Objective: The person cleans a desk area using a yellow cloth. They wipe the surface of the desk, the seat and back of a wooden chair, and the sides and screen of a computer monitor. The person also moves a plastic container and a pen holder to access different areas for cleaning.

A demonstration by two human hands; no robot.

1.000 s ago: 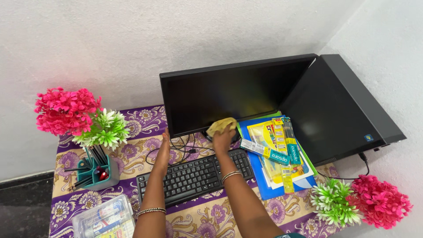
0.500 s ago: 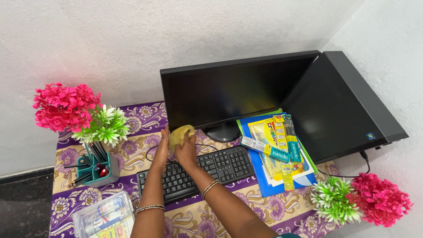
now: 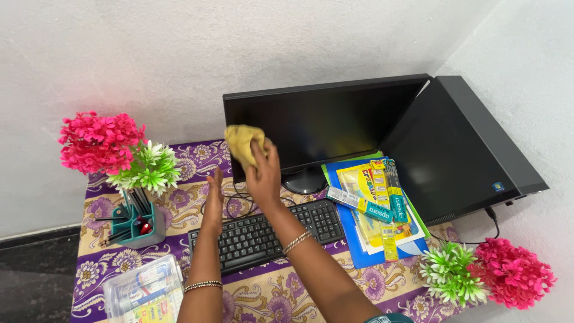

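Cloth (image 3: 241,143) at the monitor's (image 3: 335,122) left edge
Right hand (image 3: 263,173) grasps the yellow cloth against the screen; left hand (image 3: 213,200) rests open below the monitor, above the keyboard (image 3: 263,236), on the purple tablecloth (image 3: 179,158).

A home study corner: a small desk under a purple flowered cloth (image 3: 179,206) set into whitewashed walls, with a monitor (image 3: 335,128), keyboard (image 3: 266,236), computer case (image 3: 460,149), schoolbooks (image 3: 373,209), pen holder (image 3: 134,224) and plastic flowers (image 3: 101,143).

Access: front of keyboard (image 3: 263,239) open | Left: pen holder (image 3: 136,224), flowers (image 3: 101,143) obstruct | Right: stationery pile (image 3: 376,203), computer case (image 3: 460,149) block | Rear: monitor (image 3: 323,125) against wall
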